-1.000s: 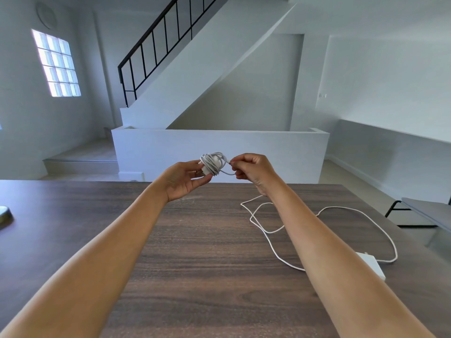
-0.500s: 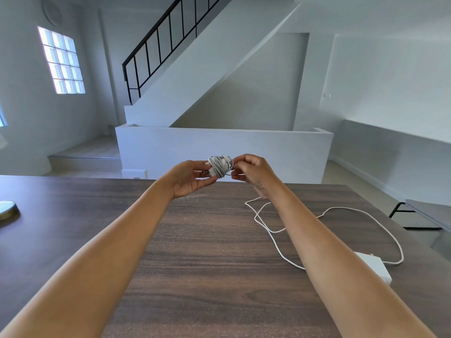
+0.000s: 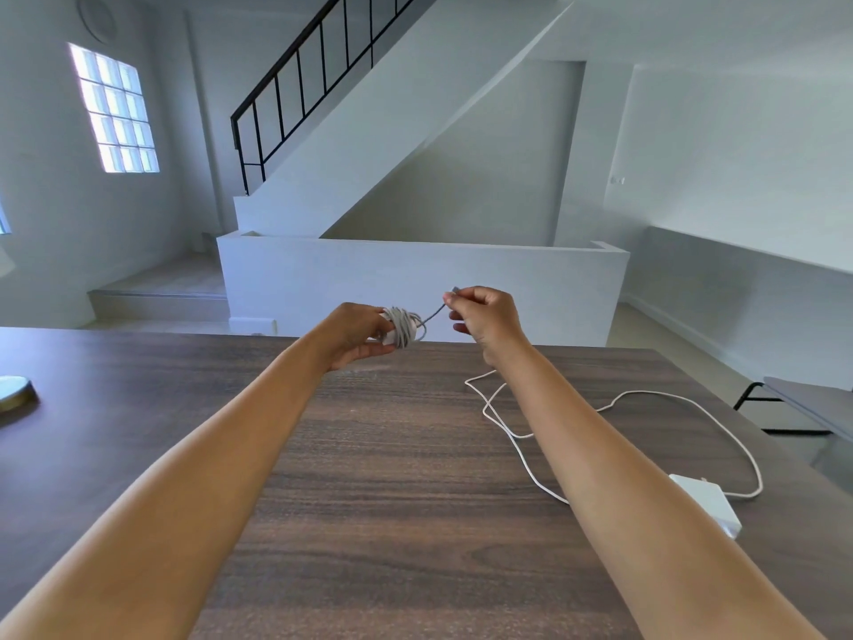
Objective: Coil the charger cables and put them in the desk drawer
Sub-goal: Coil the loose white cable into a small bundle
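Observation:
My left hand (image 3: pixel 357 335) grips a white charger with its cable wound tightly around it, the coiled charger (image 3: pixel 402 329), held above the far part of the dark wooden desk (image 3: pixel 369 478). My right hand (image 3: pixel 484 316) pinches the free end of that cable (image 3: pixel 454 291), pulled up and to the right of the coil. A second white charger brick (image 3: pixel 706 503) lies on the desk at the right, its loose cable (image 3: pixel 517 436) sprawling in loops behind my right forearm. No drawer is visible.
A round brass-coloured object (image 3: pixel 14 392) sits at the desk's left edge. Beyond the desk stand a low white wall (image 3: pixel 415 288) and a staircase with a black railing. A dark bench (image 3: pixel 812 404) stands at the right.
My right hand has drawn the cable's free end out, up and to the right, away from the coil. The left hand keeps its hold on the wound charger.

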`<state>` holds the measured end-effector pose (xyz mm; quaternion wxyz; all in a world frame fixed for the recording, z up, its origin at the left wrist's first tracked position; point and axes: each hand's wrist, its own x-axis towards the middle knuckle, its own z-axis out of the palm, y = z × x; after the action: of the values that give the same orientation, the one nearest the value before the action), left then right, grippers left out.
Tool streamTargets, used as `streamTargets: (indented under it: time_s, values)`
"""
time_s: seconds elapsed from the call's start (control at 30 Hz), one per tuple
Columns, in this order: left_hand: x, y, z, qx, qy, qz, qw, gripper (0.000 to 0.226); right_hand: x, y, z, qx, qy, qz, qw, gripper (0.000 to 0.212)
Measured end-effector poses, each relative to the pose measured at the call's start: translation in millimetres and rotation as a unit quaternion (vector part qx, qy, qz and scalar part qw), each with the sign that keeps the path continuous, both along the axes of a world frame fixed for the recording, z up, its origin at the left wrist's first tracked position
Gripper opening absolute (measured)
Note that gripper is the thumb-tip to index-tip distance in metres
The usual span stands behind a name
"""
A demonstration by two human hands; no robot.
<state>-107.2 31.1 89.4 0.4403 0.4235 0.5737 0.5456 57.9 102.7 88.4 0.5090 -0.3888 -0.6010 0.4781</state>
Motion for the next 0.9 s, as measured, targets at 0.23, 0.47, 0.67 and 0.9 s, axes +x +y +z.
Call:
streamTargets:
  time_s: [0.23, 0.47, 0.67, 0.9]
  values:
    - [-5.9, 3.3, 0.2, -0.033, -0.03, 0.02, 0.999, 0.018, 5.4, 9.8, -12.5, -0.182, 0.143, -0.009, 0.973, 0.016]
    - [-14.0, 2.6, -35.4, -0.092, -0.022, 0.026, 0.995, 0.02, 1.8, 15.8, -44.4, -0.268, 0.122, 0.011, 0.956, 0.021]
    - [-38.2, -7.3, -75.0, -0.141, 0.002, 0.061, 0.988, 0.026, -23.2, 13.6, -87.3, -0.302, -0.007, 0.055, 0.952, 0.023]
    - [-55.7, -26.9, -113.5, -0.181, 0.027, 0.094, 0.979, 0.025, -54.4, 11.6, -129.7, -0.302, -0.12, 0.084, 0.942, 0.018]
